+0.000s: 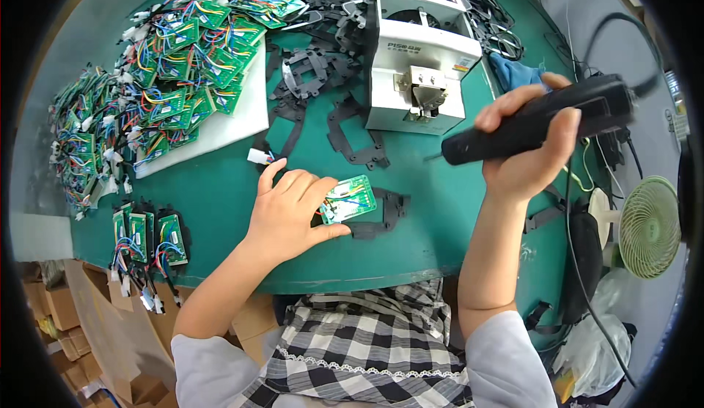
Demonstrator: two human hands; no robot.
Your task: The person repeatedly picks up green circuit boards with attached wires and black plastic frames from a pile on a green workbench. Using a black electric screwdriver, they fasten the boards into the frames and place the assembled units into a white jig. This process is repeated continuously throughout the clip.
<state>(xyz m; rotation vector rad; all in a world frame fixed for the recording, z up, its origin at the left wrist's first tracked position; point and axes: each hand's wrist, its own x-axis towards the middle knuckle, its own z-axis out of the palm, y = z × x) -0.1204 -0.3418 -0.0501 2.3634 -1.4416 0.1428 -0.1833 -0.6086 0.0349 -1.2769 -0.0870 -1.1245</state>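
My left hand grips a small green circuit board by its left end, fingers on top and thumb at the near edge. Coloured wires run from the board under my fingers, and a white connector shows just beyond my index finger. Partly beneath the board lies a black plastic frame on the green table. Raised at the right, my right hand is wrapped round a black electric screwdriver. Its thin bit points left, toward the white machine's near side, touching nothing.
A white screw feeder machine stands at the back centre. Heaps of wired circuit boards fill the left on white foam. Loose black frames lie behind my left hand. Finished-looking board-and-frame pieces sit front left; a green fan stands right.
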